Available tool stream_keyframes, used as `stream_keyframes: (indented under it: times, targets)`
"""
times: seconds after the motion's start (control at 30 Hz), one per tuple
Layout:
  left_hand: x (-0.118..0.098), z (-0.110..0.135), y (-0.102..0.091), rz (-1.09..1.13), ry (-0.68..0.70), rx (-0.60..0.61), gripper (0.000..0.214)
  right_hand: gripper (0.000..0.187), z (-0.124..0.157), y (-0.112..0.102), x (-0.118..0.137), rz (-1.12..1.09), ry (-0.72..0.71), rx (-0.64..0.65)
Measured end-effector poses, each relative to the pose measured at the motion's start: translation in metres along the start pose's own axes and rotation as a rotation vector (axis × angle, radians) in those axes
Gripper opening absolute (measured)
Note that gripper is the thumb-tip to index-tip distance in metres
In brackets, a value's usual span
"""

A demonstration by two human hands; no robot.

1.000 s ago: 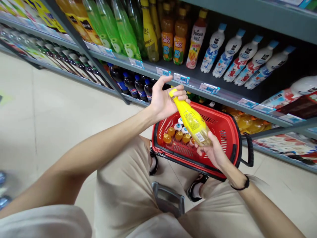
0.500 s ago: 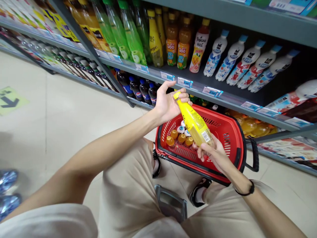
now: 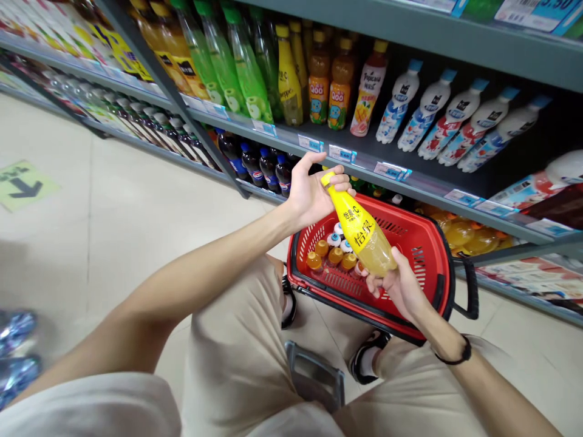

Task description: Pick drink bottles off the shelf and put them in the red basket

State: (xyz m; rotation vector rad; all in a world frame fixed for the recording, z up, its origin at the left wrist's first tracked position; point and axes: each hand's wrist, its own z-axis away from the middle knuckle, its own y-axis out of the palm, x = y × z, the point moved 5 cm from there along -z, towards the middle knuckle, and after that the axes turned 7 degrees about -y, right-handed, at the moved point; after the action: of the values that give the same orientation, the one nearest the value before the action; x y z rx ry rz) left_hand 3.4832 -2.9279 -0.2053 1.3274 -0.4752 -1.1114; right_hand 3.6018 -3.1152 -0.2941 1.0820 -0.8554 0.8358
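Note:
I hold a yellow drink bottle (image 3: 359, 230) slanted above a red shopping basket (image 3: 428, 243). My left hand (image 3: 310, 194) grips its neck just under the yellow cap, thumb raised. My right hand (image 3: 398, 282) cups the bottle's base from below. The front label with large characters faces up. In the basket stand several small bottles (image 3: 334, 252) with orange and white caps.
The basket stands on the tiled floor in front of my knees. Behind it are grey shelves (image 3: 410, 176) with green, orange, yellow and white drink bottles, dark cola bottles lower down, and price tags. A floor arrow sticker (image 3: 22, 185) lies far left.
The bottle has been turned about its long axis: the barcode side faced up before, the front label does now. Both hands stay on it at nearly the same place.

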Motion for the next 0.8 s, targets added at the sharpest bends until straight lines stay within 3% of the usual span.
stream_keyframes:
  times: [0.27, 0.47, 0.63, 0.8]
  targets:
    - [-0.0016, -0.0008, -0.0013, 0.007, 0.017, -0.03, 0.034, 0.046, 0.0043, 0.0026, 0.006, 0.048, -0.082, 0.009]
    - [-0.0003, 0.0009, 0.0006, 0.006, 0.013, -0.007, 0.035, 0.064, 0.0038, 0.0043, 0.0003, -0.028, 0.073, 0.059]
    - [0.0026, 0.0029, 0.0023, 0.014, -0.013, 0.001, 0.036, 0.055, 0.0006, 0.0019, 0.0022, -0.021, 0.001, -0.026]
    - [0.0016, 0.0029, 0.0008, 0.024, -0.014, -0.016, 0.036, 0.048, 0.0017, 0.0034, 0.0011, 0.047, -0.041, -0.028]
